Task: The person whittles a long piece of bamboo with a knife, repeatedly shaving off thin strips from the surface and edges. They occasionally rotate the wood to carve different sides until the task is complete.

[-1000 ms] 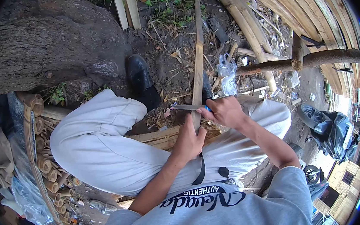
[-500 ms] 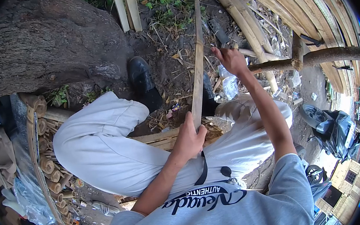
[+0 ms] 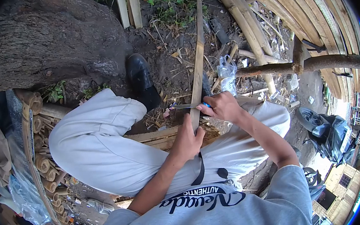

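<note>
A long flat bamboo strip [image 3: 199,52] stretches from my lap away over the ground. My left hand [image 3: 187,141] is wrapped round its near end. In my right hand [image 3: 223,107] is a knife [image 3: 184,106] with a blue handle, its fingers closed on it. The blade lies across the strip just beyond my left fingertips and points left. Whether its edge cuts into the bamboo cannot be made out.
A thick tree trunk [image 3: 52,42] fills the upper left. Long bamboo strips [image 3: 295,1] curve along the upper right, near a horizontal branch [image 3: 267,70]. Cut bamboo poles [image 3: 42,162] are stacked at the left. A motorcycle [image 3: 329,130] stands at the right.
My right hand has come down and toward me, from beyond the strip's right side to the strip near my left hand. The knife blade now shows across the bamboo.
</note>
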The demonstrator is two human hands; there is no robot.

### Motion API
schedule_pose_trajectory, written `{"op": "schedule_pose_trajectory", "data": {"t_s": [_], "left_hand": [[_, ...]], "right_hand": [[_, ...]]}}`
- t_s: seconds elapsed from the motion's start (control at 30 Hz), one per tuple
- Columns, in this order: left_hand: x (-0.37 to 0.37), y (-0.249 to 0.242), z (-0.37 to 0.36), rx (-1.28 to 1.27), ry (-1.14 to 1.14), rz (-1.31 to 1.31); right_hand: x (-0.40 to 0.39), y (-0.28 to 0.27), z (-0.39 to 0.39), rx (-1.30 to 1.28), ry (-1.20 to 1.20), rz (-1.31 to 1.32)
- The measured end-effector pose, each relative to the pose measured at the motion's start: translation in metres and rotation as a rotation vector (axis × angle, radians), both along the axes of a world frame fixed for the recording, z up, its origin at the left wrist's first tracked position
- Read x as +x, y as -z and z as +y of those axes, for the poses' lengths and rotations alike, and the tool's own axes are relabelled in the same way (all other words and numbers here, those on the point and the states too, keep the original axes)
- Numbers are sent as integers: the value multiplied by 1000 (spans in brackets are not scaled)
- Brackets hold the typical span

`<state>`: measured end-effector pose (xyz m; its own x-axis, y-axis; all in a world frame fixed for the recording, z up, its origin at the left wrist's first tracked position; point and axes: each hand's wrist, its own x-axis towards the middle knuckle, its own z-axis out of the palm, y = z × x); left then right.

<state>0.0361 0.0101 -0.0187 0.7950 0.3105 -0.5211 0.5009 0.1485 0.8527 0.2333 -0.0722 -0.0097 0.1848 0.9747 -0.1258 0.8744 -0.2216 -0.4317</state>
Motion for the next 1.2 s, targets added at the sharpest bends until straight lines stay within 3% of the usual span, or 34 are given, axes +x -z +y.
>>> {"op": "schedule_pose_trajectory", "data": {"t_s": [0.13,0.2,0.33,0.43,0.63,1.03,1.1,1.2], "left_hand": [[1,-8,1,-11,-61,-24],[5,-24,10,-172,25,91],[8,-29,11,-217,10,78],[6,-22,8,-115,-48,38],[7,-28,16,-176,-4,76],[-2,-7,2,56,-32,-63],[-4,-6,3,250,-14,-146],[-3,-5,5,270,-32,-199]], "right_hand": [[22,8,9,-23,56,-148],[50,25,14,1,87,-194],[107,60,34,21,316,-215],[99,40,45,49,266,-203],[-11,-34,20,-19,59,-126],[-23,-18,7,-24,65,-140],[-22,-13,8,-24,42,-161],[-22,-9,9,-19,37,-175]]}}
